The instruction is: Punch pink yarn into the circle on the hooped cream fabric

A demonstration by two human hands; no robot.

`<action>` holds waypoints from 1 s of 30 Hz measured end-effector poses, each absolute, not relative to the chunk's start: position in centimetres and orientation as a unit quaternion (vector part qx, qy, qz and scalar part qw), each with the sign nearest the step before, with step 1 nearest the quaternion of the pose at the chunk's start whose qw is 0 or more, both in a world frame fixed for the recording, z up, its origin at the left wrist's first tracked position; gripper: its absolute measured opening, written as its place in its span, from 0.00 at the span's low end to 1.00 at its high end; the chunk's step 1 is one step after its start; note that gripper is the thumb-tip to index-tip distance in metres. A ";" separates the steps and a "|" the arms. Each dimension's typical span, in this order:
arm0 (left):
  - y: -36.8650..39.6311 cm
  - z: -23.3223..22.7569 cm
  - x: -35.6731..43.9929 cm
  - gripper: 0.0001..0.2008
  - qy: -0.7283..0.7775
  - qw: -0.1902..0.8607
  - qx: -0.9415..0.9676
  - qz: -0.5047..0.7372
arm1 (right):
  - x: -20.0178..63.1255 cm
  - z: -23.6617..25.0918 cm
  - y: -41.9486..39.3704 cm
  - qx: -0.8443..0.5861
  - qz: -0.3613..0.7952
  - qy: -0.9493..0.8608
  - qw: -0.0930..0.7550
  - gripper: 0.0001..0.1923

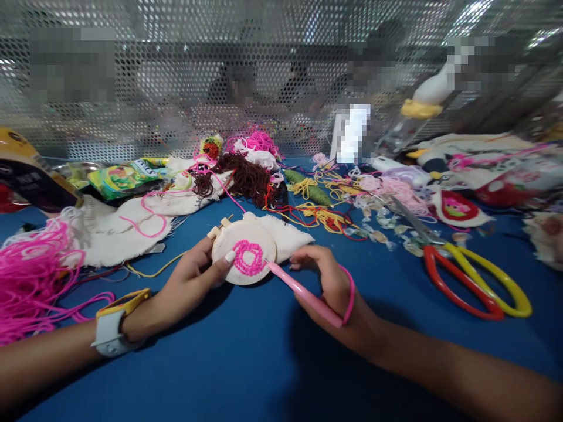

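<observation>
My left hand (191,280) grips the left rim of a small wooden embroidery hoop (244,252) stretched with white cloth, thumb on its face. A pink looped yarn ring (248,258) is stitched in the cloth's middle. My right hand (331,282) holds a pink punch needle (303,293), its tip touching the cloth at the right side of the pink ring. A pink yarn strand loops from the needle's rear end around my right hand. A white and yellow band sits on my left wrist.
Red and yellow scissors (470,275) lie to the right on the blue table (246,363). Loose pink yarn (30,275) piles at the left. White cloth pieces (127,225), tangled yarn, snack packets and plush toys crowd the back before a perforated metal screen.
</observation>
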State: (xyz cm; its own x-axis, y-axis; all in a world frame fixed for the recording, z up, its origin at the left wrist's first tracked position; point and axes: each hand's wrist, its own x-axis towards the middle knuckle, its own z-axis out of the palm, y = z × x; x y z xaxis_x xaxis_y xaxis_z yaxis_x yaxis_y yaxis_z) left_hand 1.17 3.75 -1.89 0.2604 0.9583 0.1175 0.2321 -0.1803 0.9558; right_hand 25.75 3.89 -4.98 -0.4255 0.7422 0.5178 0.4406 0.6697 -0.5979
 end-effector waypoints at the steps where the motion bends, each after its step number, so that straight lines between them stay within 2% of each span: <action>1: 3.7 -1.9 1.1 0.14 0.455 0.459 0.644 0.409 | 25.8 -4.9 4.3 -0.375 0.169 -0.823 0.393 0.21; 4: 3.7 -2.1 1.0 0.13 0.462 0.472 0.619 0.426 | 26.2 -4.7 5.6 -0.422 0.115 -0.820 0.368 0.19; 8: 3.6 -2.5 0.7 0.11 0.454 0.492 0.586 0.457 | 27.1 -4.5 7.5 -0.439 0.056 -0.837 0.323 0.09; 10: 3.7 -2.6 0.6 0.12 0.439 0.500 0.571 0.480 | 27.6 -4.6 8.5 -0.425 -0.005 -0.857 0.291 0.08; 14: 3.8 -2.7 0.4 0.12 0.421 0.512 0.549 0.509 | 28.8 -4.7 10.3 -0.420 -0.146 -0.867 0.224 0.13; 19: 4.0 -2.6 0.5 0.08 0.401 0.499 0.531 0.556 | 29.8 -3.8 11.7 -0.489 -0.261 -0.817 0.158 0.18; 23: 4.2 -2.5 0.6 0.08 0.396 0.500 0.516 0.572 | 31.3 -2.5 12.8 -0.542 -0.299 -0.771 0.151 0.21; 30: 4.0 -2.6 0.4 0.09 0.399 0.545 0.520 0.523 | 36.4 -0.3 15.5 -0.588 -0.322 -0.725 0.158 0.21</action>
